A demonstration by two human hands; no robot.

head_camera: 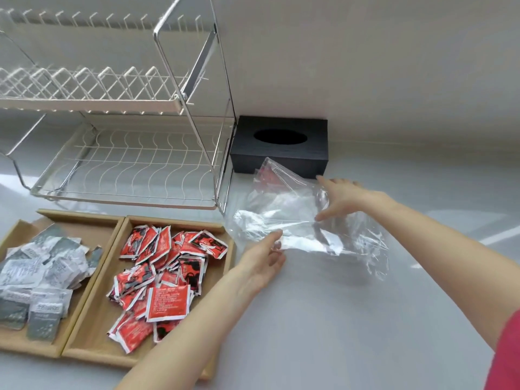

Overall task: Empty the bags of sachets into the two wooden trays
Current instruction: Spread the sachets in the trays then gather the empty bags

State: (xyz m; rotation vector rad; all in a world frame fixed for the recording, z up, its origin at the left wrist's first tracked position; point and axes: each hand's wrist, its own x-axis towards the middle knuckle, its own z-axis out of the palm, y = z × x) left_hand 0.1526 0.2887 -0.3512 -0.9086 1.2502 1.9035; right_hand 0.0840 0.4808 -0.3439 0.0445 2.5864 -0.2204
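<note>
Holding a clear plastic bag (295,218) above the white counter (337,319), just right of the trays, that's where we are in the head view, the only view there is. The bag looks nearly spent, but there's a glimpse of red up in its far corner, near the black tissue box (280,144); it may be one last red sachet (264,175) caught inside, though through the crinkled film I can't be sure.

To finish this step well, I'd say: swing the bag's mouth over the right wooden tray (225,225), keep the closed end high, and give it a shake so nothing drops on the counter. Which end is the mouth, I cannot tell from here.

The red sachets (166,277) are heaped in that right tray; the grey and white sachets (39,277) sit in the left wooden tray (81,218), the two trays side by side, touching. The wire dish rack (126,159) stands behind them.

Now the fingers. The left hand (261,263) pinches the bag's near lower edge, thumb and fingers closed together on the film. The right hand (343,201) grips the bag's right side, thumb pressed toward the fingers with plastic between, the other fingers loosely spread along the top. Both hands are closed on the bag.
</note>
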